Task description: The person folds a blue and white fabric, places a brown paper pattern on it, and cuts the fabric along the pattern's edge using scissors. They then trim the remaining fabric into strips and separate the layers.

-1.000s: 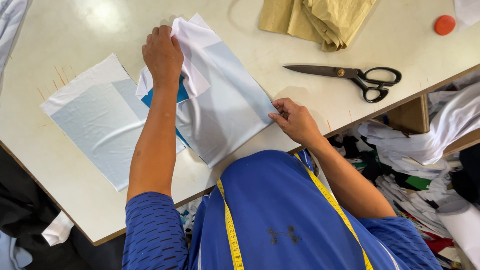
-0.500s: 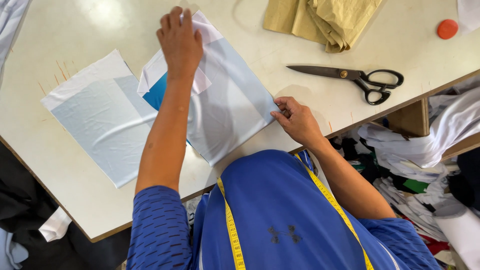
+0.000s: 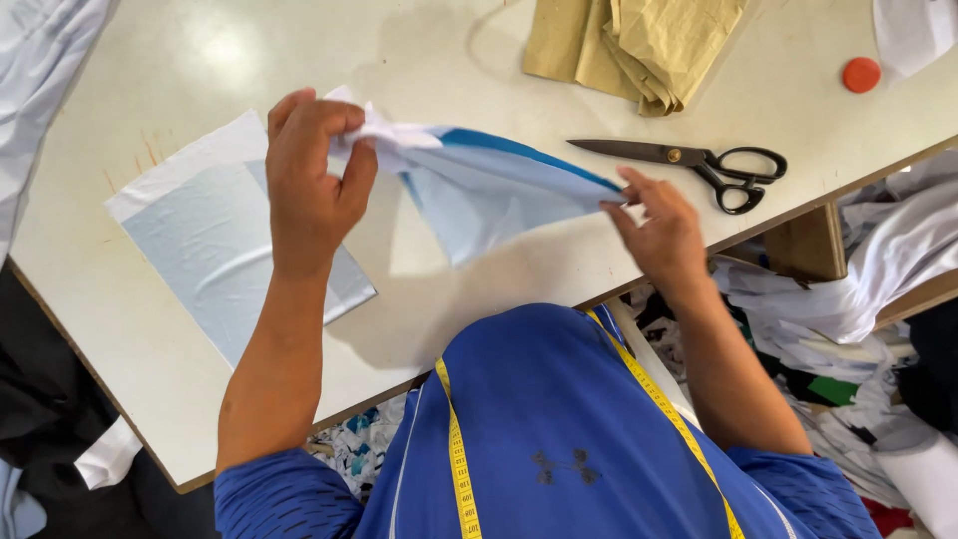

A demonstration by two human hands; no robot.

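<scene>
Head cam: I've got both hands, left point(image 3: 311, 180) and right point(image 3: 661, 232), pinching the fabric piece point(image 3: 489, 190) up off the tabletop point(image 3: 419, 60); other panel point(image 3: 215, 250) lies flat, scissors point(image 3: 699, 165) untouched.

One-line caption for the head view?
Both hands, left hand and right hand, lift a pale blue fabric piece above the table, scissors nearby.
</scene>
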